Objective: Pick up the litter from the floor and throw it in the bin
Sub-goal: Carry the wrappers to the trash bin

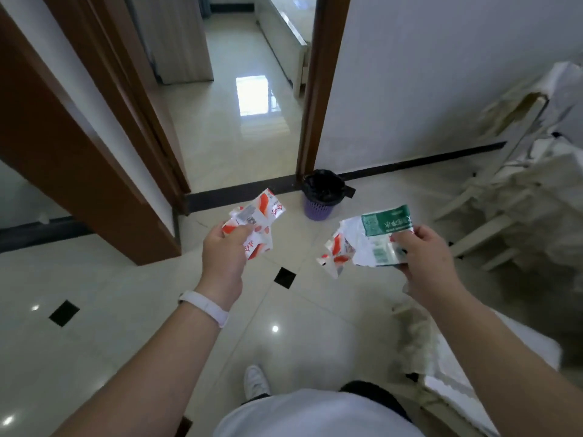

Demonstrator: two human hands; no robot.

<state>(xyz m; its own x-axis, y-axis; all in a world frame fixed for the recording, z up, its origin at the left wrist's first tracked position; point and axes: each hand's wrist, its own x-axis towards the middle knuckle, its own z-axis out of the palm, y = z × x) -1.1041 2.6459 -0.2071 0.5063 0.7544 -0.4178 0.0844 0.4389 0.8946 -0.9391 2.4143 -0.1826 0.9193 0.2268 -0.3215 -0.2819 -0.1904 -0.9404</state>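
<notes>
so what we've got here: the left hand [224, 249] is pinching a bunch of crumpled red-and-white plastic wrappers [257, 220] between thumb and fingers, and the right hand [424, 257] is gripping a second bunch, a crinkled green-and-white plastic label [386, 223] with another red-and-white wrapper [336, 251] hanging off its left side. Both bunches are up in the air in front of the person, well apart from each other. The small purple mesh bin with a black liner bag [321, 201] stands on the glossy cream tiled floor [126, 310] further ahead, right beside the foot of the brown wooden door frame [318, 99]. We'd say the picking-up part looks done for these pieces and the throw is what's left, though we can't tell if more litter lies out of view. Handling-wise we reckon this stuff weighs next to nothing: thin film, floppy and a bit slick, so it won't break but it will flutter and drift if tossed from a distance. The loose red-and-white piece dangling on the right bunch looks like the one most likely to slip out. We'd hold each bunch by its scrunched middle, not by a corner, and let go close above the bin mouth
</notes>
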